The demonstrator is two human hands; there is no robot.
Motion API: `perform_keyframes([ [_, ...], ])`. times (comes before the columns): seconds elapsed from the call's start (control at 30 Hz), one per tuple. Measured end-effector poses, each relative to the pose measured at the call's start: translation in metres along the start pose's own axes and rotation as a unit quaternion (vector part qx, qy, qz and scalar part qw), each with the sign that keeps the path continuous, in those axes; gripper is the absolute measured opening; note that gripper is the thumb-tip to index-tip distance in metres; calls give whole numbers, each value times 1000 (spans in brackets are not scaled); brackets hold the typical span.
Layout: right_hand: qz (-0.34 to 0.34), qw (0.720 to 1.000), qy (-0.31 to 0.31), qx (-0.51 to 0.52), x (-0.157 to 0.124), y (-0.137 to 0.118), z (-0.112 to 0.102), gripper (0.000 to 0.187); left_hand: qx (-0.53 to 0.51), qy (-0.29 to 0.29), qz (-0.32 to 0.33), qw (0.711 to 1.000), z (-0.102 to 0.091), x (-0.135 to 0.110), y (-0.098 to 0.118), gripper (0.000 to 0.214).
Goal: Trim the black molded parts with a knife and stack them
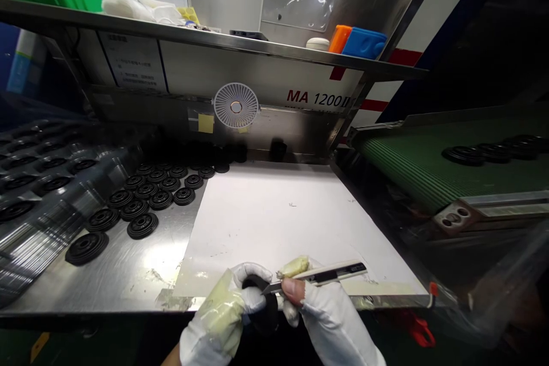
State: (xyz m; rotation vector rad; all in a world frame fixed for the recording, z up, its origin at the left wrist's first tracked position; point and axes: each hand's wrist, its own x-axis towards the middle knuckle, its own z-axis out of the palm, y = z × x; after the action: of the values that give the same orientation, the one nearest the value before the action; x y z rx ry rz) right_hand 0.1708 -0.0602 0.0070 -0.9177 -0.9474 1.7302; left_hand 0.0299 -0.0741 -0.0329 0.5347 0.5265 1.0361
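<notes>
My left hand [223, 311], in a white glove with yellowed tape, is closed round a black round part [262, 311] at the table's front edge. My right hand [330, 317], also gloved with a bare thumb tip, grips a slim utility knife [326, 273]. The knife's blade tip touches the rim of the black part. Both hands sit just in front of a white sheet [278, 217] on the steel table [128, 269].
Several black round parts [146, 197] lie in rows on the steel table at the left. A plastic tray of parts [38, 183] stands far left. A green conveyor [429, 166] with more black parts [493, 151] runs at the right. A small white fan [236, 105] hangs under the shelf [214, 40].
</notes>
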Motion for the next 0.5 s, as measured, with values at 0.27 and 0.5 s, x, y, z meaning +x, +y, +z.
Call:
perform_keyframes([
  [0.27,62,989,27,-129,-23,-5,-36,31,265,179,76,944,-12,12,29,28],
  [0.5,-189,905,216,-313,-33,-149,-126,30,619,225,293,694,-109,59,51,34],
])
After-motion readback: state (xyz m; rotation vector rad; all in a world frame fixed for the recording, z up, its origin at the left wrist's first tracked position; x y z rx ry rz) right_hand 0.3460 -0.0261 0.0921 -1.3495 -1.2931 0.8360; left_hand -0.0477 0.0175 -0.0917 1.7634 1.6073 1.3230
